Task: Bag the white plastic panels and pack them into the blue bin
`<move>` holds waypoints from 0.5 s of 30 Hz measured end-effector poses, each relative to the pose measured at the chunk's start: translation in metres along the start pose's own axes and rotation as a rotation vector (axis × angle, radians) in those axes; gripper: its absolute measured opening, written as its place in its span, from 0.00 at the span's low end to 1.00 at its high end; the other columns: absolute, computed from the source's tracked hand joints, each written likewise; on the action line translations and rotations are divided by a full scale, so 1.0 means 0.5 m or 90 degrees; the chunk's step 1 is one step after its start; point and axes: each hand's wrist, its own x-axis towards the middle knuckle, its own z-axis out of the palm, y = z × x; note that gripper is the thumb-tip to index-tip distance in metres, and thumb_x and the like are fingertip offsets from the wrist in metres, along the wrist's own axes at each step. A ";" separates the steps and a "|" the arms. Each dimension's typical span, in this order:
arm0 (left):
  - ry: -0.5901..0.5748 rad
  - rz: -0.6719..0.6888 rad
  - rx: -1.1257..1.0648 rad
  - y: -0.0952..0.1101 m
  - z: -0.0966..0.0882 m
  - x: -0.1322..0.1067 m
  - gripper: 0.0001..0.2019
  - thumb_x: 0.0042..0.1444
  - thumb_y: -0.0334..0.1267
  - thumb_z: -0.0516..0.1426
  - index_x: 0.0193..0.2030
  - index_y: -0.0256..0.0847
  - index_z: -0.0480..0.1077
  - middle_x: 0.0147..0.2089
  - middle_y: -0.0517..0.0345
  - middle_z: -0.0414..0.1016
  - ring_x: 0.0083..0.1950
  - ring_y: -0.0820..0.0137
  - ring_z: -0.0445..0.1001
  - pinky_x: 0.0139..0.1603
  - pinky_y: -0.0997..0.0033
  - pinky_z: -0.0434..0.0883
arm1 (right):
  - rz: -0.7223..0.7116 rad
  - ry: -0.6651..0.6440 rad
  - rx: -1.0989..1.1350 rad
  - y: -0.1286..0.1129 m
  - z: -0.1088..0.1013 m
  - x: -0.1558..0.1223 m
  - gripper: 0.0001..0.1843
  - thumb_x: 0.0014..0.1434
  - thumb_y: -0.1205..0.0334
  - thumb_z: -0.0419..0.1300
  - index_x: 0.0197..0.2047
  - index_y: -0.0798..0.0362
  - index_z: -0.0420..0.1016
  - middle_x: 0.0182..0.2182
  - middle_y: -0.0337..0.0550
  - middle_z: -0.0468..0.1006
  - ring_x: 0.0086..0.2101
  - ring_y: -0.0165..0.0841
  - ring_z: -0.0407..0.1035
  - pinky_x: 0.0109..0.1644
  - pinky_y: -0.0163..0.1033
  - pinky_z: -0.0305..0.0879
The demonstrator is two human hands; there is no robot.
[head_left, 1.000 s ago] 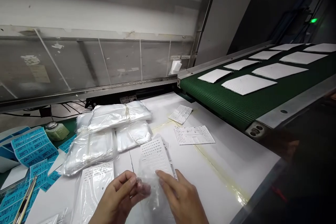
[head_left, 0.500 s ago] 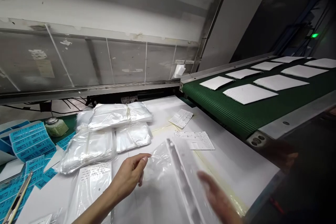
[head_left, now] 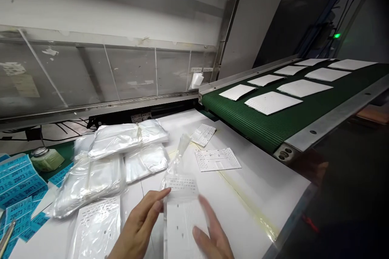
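Observation:
A stack of white circuit boards stands tilted in front of me, its top end inside a clear plastic bag. The bag's far end sticks up crumpled beyond the boards. My left hand pinches the left edge of the bag and stack between thumb and forefinger. On the other side, my right hand, slightly blurred, has its fingers along the right edge and its thumb on the front face. Two loose white boards, a nearer one and a farther one, lie on the white table sheet.
Bundles of clear bags are piled at left, with a bagged stack of boards before them. Blue label sheets, a glass jar and tweezers lie farther left. A green conveyor carries several white boards at right.
The white stack has turned from edge-on to facing me, with the bag around its top. My right hand has moved left onto it. The view has shifted slightly right.

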 end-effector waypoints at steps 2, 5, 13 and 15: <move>0.067 0.010 0.003 -0.006 0.015 -0.014 0.19 0.52 0.54 0.57 0.47 0.52 0.76 0.58 0.55 0.69 0.63 0.52 0.61 0.61 0.57 0.63 | -0.073 0.016 0.003 -0.013 0.022 0.001 0.56 0.46 0.44 0.66 0.67 0.42 0.36 0.55 0.53 0.71 0.51 0.51 0.68 0.52 0.56 0.65; 0.106 0.014 -0.056 -0.012 0.014 -0.021 0.16 0.48 0.54 0.59 0.40 0.51 0.79 0.66 0.59 0.60 0.68 0.50 0.51 0.66 0.54 0.55 | -0.153 0.001 -0.041 -0.021 0.043 0.010 0.56 0.48 0.45 0.65 0.67 0.43 0.29 0.55 0.54 0.69 0.51 0.50 0.68 0.53 0.55 0.64; 0.128 -0.005 -0.187 0.002 -0.037 0.027 0.16 0.46 0.52 0.63 0.25 0.43 0.68 0.37 0.55 0.77 0.41 0.60 0.75 0.47 0.61 0.72 | -0.273 -0.054 -0.225 -0.019 0.029 0.068 0.35 0.54 0.48 0.60 0.61 0.50 0.51 0.54 0.52 0.69 0.52 0.45 0.65 0.54 0.47 0.63; 0.103 -0.005 -0.140 0.008 -0.040 0.039 0.16 0.44 0.49 0.65 0.36 0.45 0.71 0.35 0.57 0.76 0.39 0.61 0.74 0.43 0.65 0.72 | -0.283 -0.090 -0.283 -0.022 0.026 0.071 0.33 0.54 0.49 0.60 0.59 0.49 0.54 0.51 0.51 0.72 0.49 0.44 0.67 0.52 0.47 0.63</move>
